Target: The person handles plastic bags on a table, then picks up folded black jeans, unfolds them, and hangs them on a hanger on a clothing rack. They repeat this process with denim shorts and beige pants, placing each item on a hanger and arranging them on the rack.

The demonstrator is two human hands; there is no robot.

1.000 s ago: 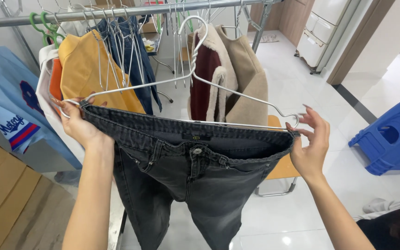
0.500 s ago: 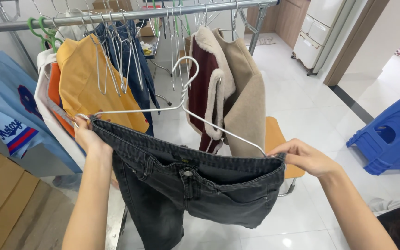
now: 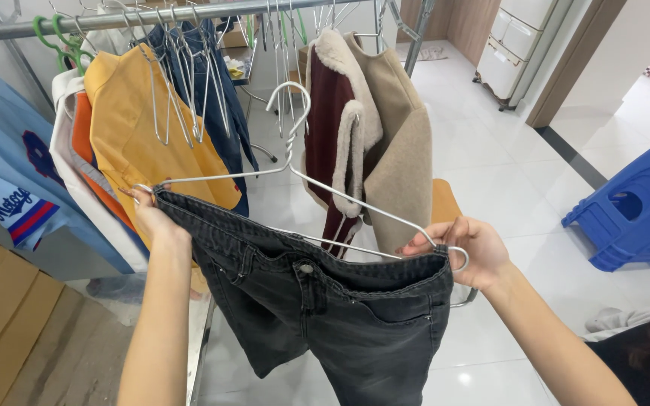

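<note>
Black jeans (image 3: 325, 301) on wire hanger (image 3: 295, 177), near a crowded clothes rail (image 3: 152, 13).
Left hand (image 3: 152, 218) and right hand (image 3: 464, 252) each pinch a hanger end; yellow shirt (image 3: 133, 135), fleece coat (image 3: 385, 143) hang behind; blue stool (image 3: 633, 207) right.

Both of my arms are bare from the bottom edge of the view right out to the fingers; no sleeve or cuff shows on either forearm. My left hand (image 3: 152, 214) has no ring, watch or bracelet that I can make out, and its wrist is plain. My right hand (image 3: 468, 252) is likewise unadorned, with a bare wrist behind it. The nails on my right fingers (image 3: 423, 242) look short; whether they are painted I cannot tell. My forearms are slim and smooth, with no marks, plasters or tattoos showing. No gloves on either hand.
</note>
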